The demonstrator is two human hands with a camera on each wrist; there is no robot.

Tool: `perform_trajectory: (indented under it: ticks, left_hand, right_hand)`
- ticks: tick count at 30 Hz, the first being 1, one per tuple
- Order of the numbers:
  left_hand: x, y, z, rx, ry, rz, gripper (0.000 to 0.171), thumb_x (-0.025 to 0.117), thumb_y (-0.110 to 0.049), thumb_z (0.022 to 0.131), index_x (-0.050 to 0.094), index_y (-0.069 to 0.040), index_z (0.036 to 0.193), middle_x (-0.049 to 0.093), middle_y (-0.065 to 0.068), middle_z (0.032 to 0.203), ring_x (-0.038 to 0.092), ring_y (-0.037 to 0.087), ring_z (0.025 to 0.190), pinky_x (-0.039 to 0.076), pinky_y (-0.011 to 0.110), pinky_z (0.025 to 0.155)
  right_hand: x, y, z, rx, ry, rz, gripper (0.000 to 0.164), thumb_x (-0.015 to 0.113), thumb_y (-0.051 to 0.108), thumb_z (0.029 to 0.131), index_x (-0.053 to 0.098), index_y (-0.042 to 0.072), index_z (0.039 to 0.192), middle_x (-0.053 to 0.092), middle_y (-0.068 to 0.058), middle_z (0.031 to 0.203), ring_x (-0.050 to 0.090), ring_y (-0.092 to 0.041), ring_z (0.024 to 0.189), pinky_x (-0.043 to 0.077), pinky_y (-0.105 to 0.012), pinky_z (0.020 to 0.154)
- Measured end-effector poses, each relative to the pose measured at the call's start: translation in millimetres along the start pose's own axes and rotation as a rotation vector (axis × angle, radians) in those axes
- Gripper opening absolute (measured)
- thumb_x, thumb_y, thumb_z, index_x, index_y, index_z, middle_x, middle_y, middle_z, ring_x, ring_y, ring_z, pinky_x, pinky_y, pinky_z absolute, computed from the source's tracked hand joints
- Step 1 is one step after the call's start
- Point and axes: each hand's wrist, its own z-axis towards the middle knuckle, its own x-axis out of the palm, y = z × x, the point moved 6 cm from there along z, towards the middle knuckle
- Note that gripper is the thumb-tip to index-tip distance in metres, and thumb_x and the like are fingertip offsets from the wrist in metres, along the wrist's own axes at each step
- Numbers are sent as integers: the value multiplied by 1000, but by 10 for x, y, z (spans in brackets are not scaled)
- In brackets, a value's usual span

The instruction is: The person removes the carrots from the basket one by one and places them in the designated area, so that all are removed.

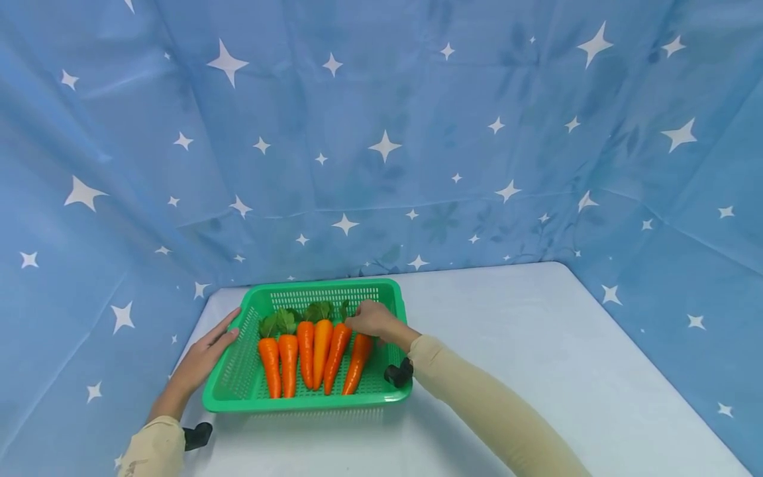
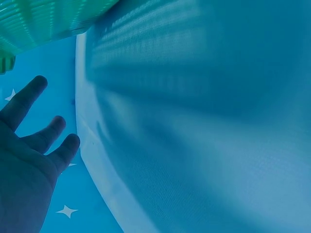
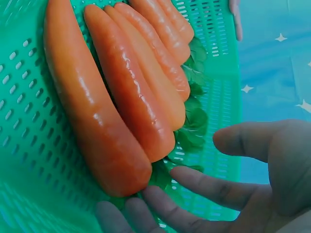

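Observation:
A green plastic basket (image 1: pixel 310 403) holds several orange carrots with leafy green tops, lying side by side. My left hand (image 1: pixel 205 358) is at the basket's left rim, fingers extended; the left wrist view shows its straight, spread fingers (image 2: pixel 30 99) below the basket's side. Inside the basket, my right hand (image 1: pixel 374 319) is at the leafy end of the rightmost carrot (image 1: pixel 357 364). In the right wrist view its thumb stands apart from the fingers, and the fingertips are by that carrot's thick end (image 3: pixel 124 177). The leaves (image 3: pixel 192 124) there are partly hidden by the fingers.
The basket stands on a white table (image 1: pixel 507 344), toward its left side. Blue curtains (image 1: pixel 381 179) with white stars hang behind the table and on both sides. A black wrist device (image 1: pixel 398 373) sits by the right sleeve, over the basket's right edge.

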Motion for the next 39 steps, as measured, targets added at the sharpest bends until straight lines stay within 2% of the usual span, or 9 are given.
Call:
perform_trajectory:
  ticks: [4, 7, 10, 15, 18, 22, 26, 29, 39]
  left_hand:
    - [-14, -16, -5, -6, 2, 3, 71, 40, -58, 114, 17, -30, 174, 15, 26, 175, 25, 59, 151, 34, 79, 106]
    - [-10, -20, -8, -6, 6, 0, 71, 40, -57, 114, 16, -29, 174, 15, 27, 175, 27, 59, 150, 35, 78, 105]
    - [0, -22, -7, -2, 7, -6, 70, 39, -57, 115, 16, -29, 174, 15, 26, 175, 24, 60, 151, 34, 79, 106]
    - [8, -27, -6, 7, 7, -13, 69, 39, -56, 115, 16, -30, 174, 15, 26, 175, 21, 60, 152, 31, 81, 107]
    - [5, -20, -10, 11, 7, -18, 69, 40, -56, 115, 17, -30, 174, 15, 25, 175, 21, 60, 152, 30, 81, 107]
    - [5, -17, -10, 9, 4, -22, 69, 40, -56, 115, 17, -30, 174, 15, 25, 175, 24, 59, 151, 33, 78, 106]
    - [8, -18, -5, 6, -2, -26, 69, 40, -56, 115, 17, -29, 174, 16, 25, 175, 29, 57, 149, 37, 74, 105]
    - [15, -13, -4, 5, 0, -34, 69, 40, -56, 115, 17, -30, 174, 16, 24, 175, 30, 57, 149, 38, 72, 105]
    - [27, -28, -32, -14, 2, -37, 70, 39, -55, 115, 16, -26, 175, 14, 23, 176, 31, 54, 149, 39, 69, 104]
  right_hand:
    - [16, 22, -13, 12, 18, -17, 48, 67, 22, 106, 40, 16, 66, 33, 1, 63, 49, -20, 61, 62, -62, 75]
    - [57, 7, 1, 22, 33, -5, 37, 67, 22, 105, 47, 13, 76, 44, -3, 75, 60, -26, 77, 61, -63, 77]
    - [115, -27, 49, 21, 34, -5, 38, 67, 18, 104, 45, 14, 74, 41, -2, 72, 54, -22, 67, 61, -62, 75]
    - [192, -82, 136, 4, 41, -22, 56, 66, 12, 103, 31, 21, 60, 20, 4, 57, 26, -14, 49, 61, -53, 64]
    - [229, -145, 216, -21, 44, -27, 57, 69, 11, 99, 31, 22, 59, 20, 5, 56, 24, -13, 48, 59, -50, 59]
    - [246, -148, 200, -56, 29, -61, 56, 71, 2, 90, 31, 20, 56, 19, 4, 56, 22, -13, 47, 57, -46, 52]
    - [256, -122, 160, -94, -4, -126, 58, 68, -8, 86, 28, 19, 55, 15, 5, 55, 14, -12, 48, 40, -32, 42]
    - [271, -145, 181, -117, -18, -136, 59, 66, -11, 86, 27, 20, 55, 13, 5, 55, 12, -11, 49, 29, -29, 41]
    - [283, -168, 162, -153, -65, -126, 54, 59, -14, 83, 26, 19, 56, 11, 5, 58, 8, -12, 53, 21, -27, 43]
